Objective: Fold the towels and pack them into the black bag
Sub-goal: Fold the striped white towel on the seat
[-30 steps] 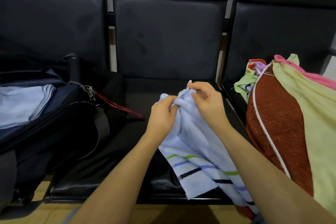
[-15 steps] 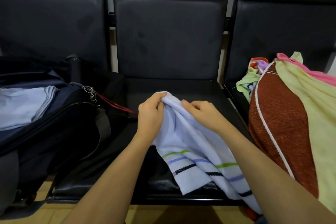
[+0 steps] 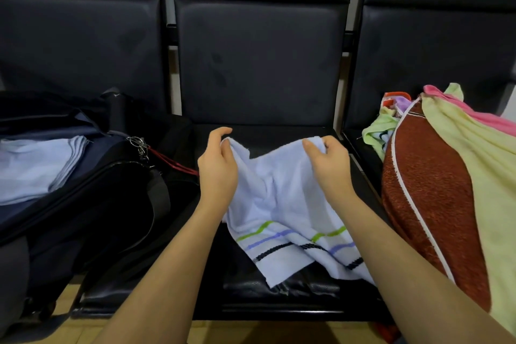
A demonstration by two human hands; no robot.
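A pale blue towel (image 3: 279, 204) with green, blue and black stripes hangs over the middle black seat (image 3: 279, 296). My left hand (image 3: 217, 167) pinches its upper left corner. My right hand (image 3: 328, 165) pinches the upper right corner, and the top edge sags between the two hands. The black bag (image 3: 92, 204) lies open on the left seat. Folded light blue towels (image 3: 33, 165) lie inside it.
On the right seat sits a pile of unfolded towels: a red-brown one with white trim (image 3: 430, 190), a pale yellow one (image 3: 485, 176), and pink and green ones behind. Black seat backs (image 3: 259, 58) rise at the rear. A red cord (image 3: 170, 159) hangs from the bag's zipper.
My hands were together on the bunched towel and have moved apart, each to a corner. The towel's top edge is now spread wide between them.
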